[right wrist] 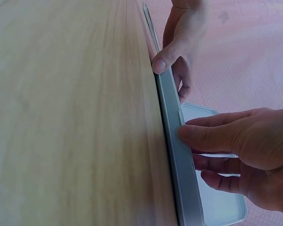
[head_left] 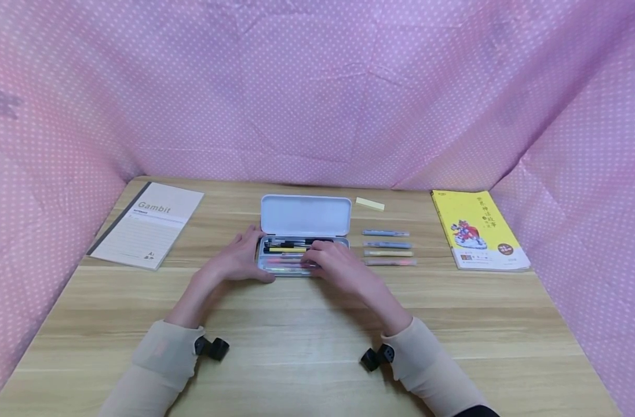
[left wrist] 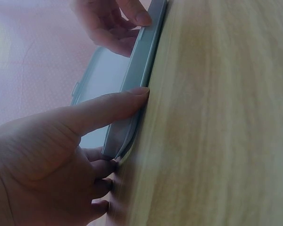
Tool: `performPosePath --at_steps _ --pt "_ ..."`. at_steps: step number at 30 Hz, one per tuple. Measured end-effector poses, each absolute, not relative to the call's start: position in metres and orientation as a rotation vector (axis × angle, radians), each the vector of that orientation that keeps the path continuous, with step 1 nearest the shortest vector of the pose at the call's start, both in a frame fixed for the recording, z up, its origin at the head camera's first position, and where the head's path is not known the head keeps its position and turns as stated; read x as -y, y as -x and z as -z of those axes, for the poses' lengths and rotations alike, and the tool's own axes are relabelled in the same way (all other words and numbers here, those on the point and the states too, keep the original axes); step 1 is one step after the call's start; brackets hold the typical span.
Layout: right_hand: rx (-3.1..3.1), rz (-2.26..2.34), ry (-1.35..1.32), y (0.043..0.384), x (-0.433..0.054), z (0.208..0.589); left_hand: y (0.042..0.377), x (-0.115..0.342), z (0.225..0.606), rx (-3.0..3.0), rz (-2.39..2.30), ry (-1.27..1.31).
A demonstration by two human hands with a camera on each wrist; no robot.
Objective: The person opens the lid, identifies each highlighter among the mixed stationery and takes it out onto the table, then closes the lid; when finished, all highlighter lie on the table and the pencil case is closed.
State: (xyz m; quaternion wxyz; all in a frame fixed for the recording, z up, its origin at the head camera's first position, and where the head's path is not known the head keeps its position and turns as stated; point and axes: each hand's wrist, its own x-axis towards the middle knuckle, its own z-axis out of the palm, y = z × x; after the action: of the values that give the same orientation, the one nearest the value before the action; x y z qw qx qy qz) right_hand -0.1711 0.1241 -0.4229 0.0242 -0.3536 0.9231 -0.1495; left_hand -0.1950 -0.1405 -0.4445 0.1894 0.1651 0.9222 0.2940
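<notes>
In the head view a pencil case (head_left: 306,215) stands with its pale lid raised. Pens lie inside, a yellow-and-black one (head_left: 286,250) and a pink highlighter (head_left: 283,261) among them. My left hand (head_left: 237,258) grips the case's left end, thumb along the front wall and fingers round the side. My right hand (head_left: 338,263) reaches over the right half, fingertips down among the pens. In the right wrist view its thumb (right wrist: 191,133) is at the front wall and its other fingers bend behind that wall. Whether they pinch a pen is hidden.
Right of the case lie two blue pens (head_left: 386,245), a yellow one (head_left: 388,253) and a pink one (head_left: 390,262). A pale yellow strip (head_left: 370,204) is behind them. A notebook (head_left: 148,226) lies left, a yellow book (head_left: 479,230) right. Pink dotted cloth (head_left: 317,98) surrounds the table.
</notes>
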Motion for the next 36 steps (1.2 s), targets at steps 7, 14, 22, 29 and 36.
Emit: performPosePath --at_steps 7,14,22,29,36 --pt "-2.867 0.447 1.088 0.1688 -0.1244 0.4214 0.1947 0.1404 0.4441 -2.589 -0.837 -0.460" --pt "-2.893 0.406 1.120 0.1669 -0.1245 0.4216 0.1951 0.1407 0.4441 -2.584 -0.836 -0.452" --pt "-2.883 0.364 1.135 0.1644 -0.1247 0.4238 0.1954 0.1417 0.4452 -2.583 -0.826 -0.439" --pt "-2.881 0.368 1.129 0.1640 -0.1246 0.4243 0.1950 0.1417 0.4454 -2.588 -0.831 -0.446" --pt "-2.869 0.343 1.099 0.1648 -0.1244 0.4229 0.1947 0.1411 0.4447 -2.584 -0.837 -0.449"
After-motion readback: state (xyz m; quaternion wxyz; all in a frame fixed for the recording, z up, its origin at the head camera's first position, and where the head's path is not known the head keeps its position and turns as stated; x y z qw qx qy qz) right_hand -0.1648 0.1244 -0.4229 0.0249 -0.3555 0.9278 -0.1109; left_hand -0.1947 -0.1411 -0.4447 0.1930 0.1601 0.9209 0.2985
